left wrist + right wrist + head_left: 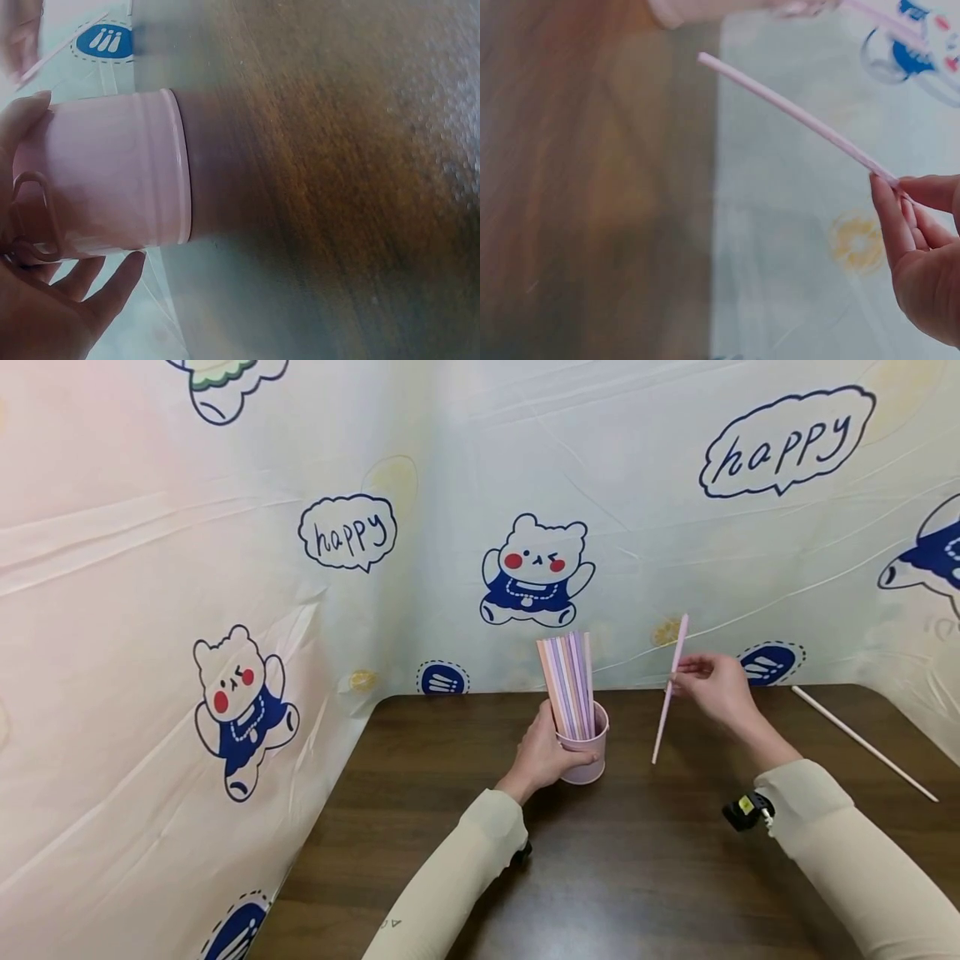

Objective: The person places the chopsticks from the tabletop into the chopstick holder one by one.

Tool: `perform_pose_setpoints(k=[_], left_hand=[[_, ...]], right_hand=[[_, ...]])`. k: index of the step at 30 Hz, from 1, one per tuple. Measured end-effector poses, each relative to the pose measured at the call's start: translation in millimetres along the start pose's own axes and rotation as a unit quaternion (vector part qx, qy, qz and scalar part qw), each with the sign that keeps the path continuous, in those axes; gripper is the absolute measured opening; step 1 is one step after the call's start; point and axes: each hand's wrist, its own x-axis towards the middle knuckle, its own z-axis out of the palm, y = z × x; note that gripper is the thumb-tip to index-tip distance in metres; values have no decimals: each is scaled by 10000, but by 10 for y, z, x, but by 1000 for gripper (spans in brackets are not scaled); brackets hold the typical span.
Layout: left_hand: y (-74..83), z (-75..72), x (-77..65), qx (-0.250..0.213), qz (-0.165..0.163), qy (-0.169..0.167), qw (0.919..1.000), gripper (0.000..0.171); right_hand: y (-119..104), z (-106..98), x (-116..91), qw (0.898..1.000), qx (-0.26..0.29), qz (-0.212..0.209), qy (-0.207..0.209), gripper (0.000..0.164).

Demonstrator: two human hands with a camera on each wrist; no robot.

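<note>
A small pink bucket (583,764) stands on the brown table, holding a bundle of straws (567,685) in orange, purple and pink that lean to the left. My left hand (542,750) grips this bucket round its side, with the thumb across its front. In the left wrist view the pink wall (105,172) and a looped handle show between thumb and fingers. To the right of the bucket, my right hand (712,687) pinches one pink straw (670,693) between thumb and fingertips. That straw is held nearly upright, its lower end apart from the bucket.
A single pale straw (862,742) lies slantwise on the right part of the wooden table (600,877). Behind the table's far edge hangs a pale curtain (450,593) printed with bears and "happy" bubbles; it also runs along the left side.
</note>
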Motion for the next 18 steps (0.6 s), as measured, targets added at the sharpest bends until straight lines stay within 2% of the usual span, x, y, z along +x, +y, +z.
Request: perform_pose_setpoints(k=[6, 9, 12, 16, 18], left_hand=[[6, -13, -12, 37, 49, -4, 10000, 106], [8, -23, -21, 17, 99, -5, 9999, 105], [11, -27, -20, 42, 113, 7, 9999, 105], [5, -18, -10, 46, 83, -14, 10000, 105], [3, -12, -10, 15, 56, -37, 10000, 105]], right_hand=[[-366, 89, 66, 9955, 875, -344, 118, 35], [-492, 154, 108, 9892, 1337, -564, 222, 35], [-596, 224, 134, 9785, 1859, -850, 265, 35], [-686, 317, 127, 9741, 1934, -1157, 204, 38], [-699, 369, 121, 9781, 1586, -1336, 194, 38]])
